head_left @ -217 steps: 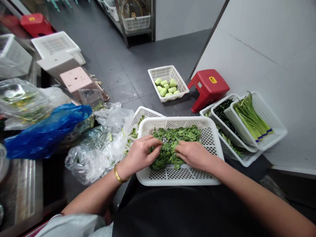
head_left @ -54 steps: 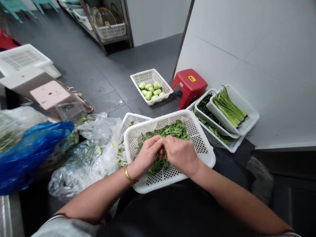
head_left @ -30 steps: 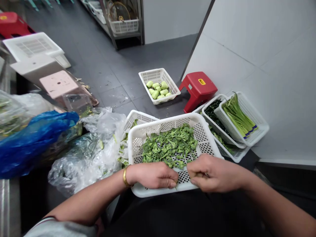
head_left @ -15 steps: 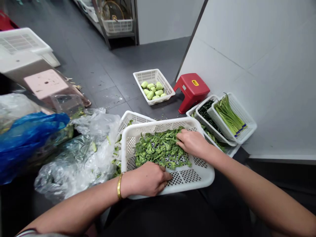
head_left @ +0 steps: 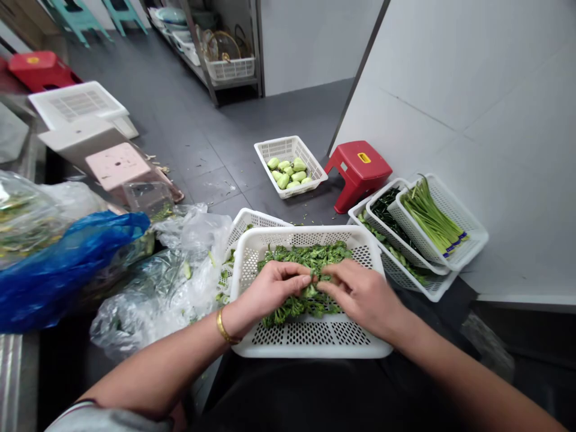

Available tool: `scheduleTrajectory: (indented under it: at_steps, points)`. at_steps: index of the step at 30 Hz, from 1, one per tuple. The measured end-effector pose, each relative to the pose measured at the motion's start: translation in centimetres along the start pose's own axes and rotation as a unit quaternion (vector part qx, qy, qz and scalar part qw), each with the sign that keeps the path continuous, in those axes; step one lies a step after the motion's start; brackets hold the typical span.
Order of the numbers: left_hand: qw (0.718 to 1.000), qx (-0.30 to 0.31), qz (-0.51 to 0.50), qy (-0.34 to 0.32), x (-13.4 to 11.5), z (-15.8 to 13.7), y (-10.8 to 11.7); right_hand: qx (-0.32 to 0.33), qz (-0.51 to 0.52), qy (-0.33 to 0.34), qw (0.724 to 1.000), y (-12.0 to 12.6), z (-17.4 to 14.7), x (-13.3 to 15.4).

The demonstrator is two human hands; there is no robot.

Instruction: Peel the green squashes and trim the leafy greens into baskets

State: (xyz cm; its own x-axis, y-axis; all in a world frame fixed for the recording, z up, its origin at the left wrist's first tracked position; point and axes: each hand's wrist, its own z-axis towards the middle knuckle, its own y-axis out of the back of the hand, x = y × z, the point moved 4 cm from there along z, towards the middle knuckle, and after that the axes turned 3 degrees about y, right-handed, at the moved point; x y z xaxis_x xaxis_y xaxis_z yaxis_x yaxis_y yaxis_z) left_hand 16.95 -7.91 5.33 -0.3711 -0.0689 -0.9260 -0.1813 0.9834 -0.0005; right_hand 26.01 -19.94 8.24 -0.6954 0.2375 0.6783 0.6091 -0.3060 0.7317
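Observation:
A white perforated basket point(head_left: 310, 349) rests on my lap, holding a heap of small green broccoli florets point(head_left: 288, 309). Over the heap, my left hand point(head_left: 281, 287), with a gold bangle point(head_left: 224, 326) at its wrist, pinches a small broccoli floret point(head_left: 312, 278) between thumb and forefinger. From the other side, the curled fingers and thumb of my right hand point(head_left: 362, 294) close on the same floret. The fingertips of both hands nearly meet, and the floret is partly hidden between them.
Clear plastic bags point(head_left: 166, 300) and a blue bag point(head_left: 72, 264) lie at left. Ahead are a basket of pale green squashes point(head_left: 290, 171) and a red stool point(head_left: 362, 171). At right, stacked baskets hold long green stems point(head_left: 432, 219) and dark green vegetables point(head_left: 391, 213). Another basket point(head_left: 256, 217) sits behind mine.
My left hand has lifted from the basket's near side and my right hand has come in from the right edge. Both now meet at a floret over the heap. The view has shifted left.

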Motion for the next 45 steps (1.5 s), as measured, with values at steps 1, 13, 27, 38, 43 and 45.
scheduleTrajectory:
  at_steps: [1, 13, 27, 38, 43, 45]
  points:
    - [1.000, 0.021, 0.002, 0.014, -0.3, 0.0, 0.0, -0.037, -0.099, 0.068, 0.992, 0.9, 0.1, 0.9]
    - [0.989, 0.025, -0.140, -0.034, -4.5, 0.1, 0.1, 0.012, -0.287, 0.295, 0.912, 2.9, 3.5, 3.9]
    - [0.754, -0.194, 0.475, -0.410, -5.0, -1.5, 1.3, 0.119, 0.512, -0.157, 0.836, -1.5, 3.5, 2.3]
    - [0.868, -0.171, 0.331, -0.328, -7.3, -1.4, 1.7, -0.025, 0.183, 0.047, 0.982, 1.3, 4.1, 4.5]
    - [0.978, 0.045, -0.042, -0.197, -6.8, -2.0, 1.7, 0.044, 0.440, 0.074, 0.894, -0.1, 3.0, 2.1]
    - [0.982, 0.073, -0.032, -0.173, -6.1, -2.3, 1.7, 0.008, 0.448, 0.011, 0.894, 0.4, 4.2, 0.8]
